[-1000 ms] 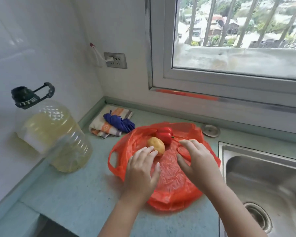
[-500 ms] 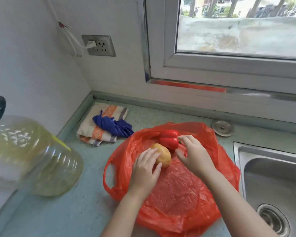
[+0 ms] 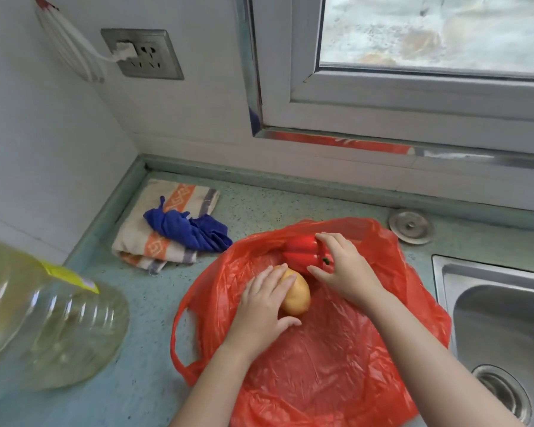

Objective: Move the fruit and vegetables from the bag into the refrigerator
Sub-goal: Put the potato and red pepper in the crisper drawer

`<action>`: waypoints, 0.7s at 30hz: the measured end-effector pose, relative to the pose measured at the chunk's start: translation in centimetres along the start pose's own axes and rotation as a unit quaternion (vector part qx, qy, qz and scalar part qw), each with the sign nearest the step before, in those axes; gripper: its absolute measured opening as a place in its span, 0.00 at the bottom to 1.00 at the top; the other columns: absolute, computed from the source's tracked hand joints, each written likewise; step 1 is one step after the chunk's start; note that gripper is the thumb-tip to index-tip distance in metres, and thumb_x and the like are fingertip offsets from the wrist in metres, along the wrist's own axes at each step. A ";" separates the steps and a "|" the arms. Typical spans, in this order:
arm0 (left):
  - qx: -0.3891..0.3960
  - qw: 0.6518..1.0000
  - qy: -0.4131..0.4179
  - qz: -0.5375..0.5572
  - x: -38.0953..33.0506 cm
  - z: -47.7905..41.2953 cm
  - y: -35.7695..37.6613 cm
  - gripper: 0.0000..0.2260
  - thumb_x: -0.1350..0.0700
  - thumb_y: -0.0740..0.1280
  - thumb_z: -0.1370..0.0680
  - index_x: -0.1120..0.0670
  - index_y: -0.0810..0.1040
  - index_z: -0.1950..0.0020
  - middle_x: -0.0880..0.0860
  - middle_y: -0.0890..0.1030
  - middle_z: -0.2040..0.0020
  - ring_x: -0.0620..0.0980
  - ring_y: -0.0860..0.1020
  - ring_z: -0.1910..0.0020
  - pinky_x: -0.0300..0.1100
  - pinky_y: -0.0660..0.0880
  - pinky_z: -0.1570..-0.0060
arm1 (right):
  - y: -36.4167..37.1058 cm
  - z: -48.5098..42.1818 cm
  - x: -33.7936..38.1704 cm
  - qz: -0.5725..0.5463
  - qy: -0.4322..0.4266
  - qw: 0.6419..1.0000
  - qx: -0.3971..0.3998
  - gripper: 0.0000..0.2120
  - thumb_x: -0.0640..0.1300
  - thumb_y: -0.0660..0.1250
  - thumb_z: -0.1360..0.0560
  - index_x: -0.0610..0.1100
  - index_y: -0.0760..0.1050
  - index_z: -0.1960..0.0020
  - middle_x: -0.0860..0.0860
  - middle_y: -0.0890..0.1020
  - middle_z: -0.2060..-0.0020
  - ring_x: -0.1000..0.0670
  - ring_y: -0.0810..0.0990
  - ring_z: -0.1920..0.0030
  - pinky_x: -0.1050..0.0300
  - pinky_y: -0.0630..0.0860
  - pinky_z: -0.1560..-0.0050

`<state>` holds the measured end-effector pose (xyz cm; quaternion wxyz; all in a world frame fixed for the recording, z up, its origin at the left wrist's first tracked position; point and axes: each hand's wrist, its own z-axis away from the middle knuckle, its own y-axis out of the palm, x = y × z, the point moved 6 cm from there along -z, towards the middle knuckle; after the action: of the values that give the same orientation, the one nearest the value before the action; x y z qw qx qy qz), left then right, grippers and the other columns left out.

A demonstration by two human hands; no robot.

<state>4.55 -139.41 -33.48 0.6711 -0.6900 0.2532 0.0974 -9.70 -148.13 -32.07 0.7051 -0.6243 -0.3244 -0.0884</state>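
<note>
While the red bag (image 3: pixel 336 365) lies open on the green counter (image 3: pixel 130 392), the left hand (image 3: pixel 261 309) curls around a yellow potato (image 3: pixel 296 295) inside it. Just past that, the right hand (image 3: pixel 347 269) grips a red pepper (image 3: pixel 302 252), also in the bag. Farther back, a striped cloth (image 3: pixel 154 238) and a blue rag (image 3: pixel 188 229) sit near the wall.
</note>
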 end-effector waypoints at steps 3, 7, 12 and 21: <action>0.007 1.000 -0.005 -0.010 0.0 -0.3 0.7 0.36 0.49 0.76 0.35 0.51 0.66 0.29 0.52 0.65 0.28 0.55 0.62 0.29 0.49 0.56 0.35 | 0.6 -0.6 0.0 -0.015 -0.004 1.000 0.014 0.34 0.51 0.71 0.32 0.44 0.62 0.30 0.49 0.70 0.35 0.48 0.66 0.34 0.52 0.67 0.37; 0.005 1.000 -0.008 -0.018 0.3 -0.6 1.1 0.37 0.53 0.76 0.36 0.50 0.67 0.30 0.53 0.67 0.29 0.57 0.66 0.32 0.51 0.62 0.37 | 1.5 -0.9 -0.2 -0.047 0.004 0.998 0.033 0.38 0.50 0.73 0.34 0.45 0.59 0.29 0.48 0.68 0.34 0.47 0.67 0.35 0.52 0.66 0.36; -0.016 1.000 -0.019 -0.009 0.7 -0.8 1.1 0.36 0.54 0.77 0.37 0.49 0.67 0.32 0.53 0.71 0.33 0.56 0.70 0.36 0.52 0.70 0.43 | 1.6 -0.8 -0.4 -0.078 0.018 0.997 0.020 0.38 0.50 0.73 0.34 0.44 0.59 0.30 0.47 0.68 0.37 0.48 0.69 0.38 0.56 0.68 0.39; -0.086 0.990 -0.068 0.092 0.7 1.1 -0.9 0.34 0.52 0.77 0.36 0.48 0.68 0.32 0.45 0.68 0.35 0.44 0.65 0.36 0.42 0.63 0.37 | 0.6 3.1 -1.4 -0.133 0.082 0.986 -0.066 0.35 0.47 0.76 0.38 0.41 0.65 0.35 0.47 0.68 0.45 0.48 0.70 0.43 0.56 0.68 0.41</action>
<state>5.76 -138.50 -33.14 0.6131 -0.7105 0.2603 0.2268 -11.55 -145.52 -33.35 0.6682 -0.6119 -0.3390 -0.2530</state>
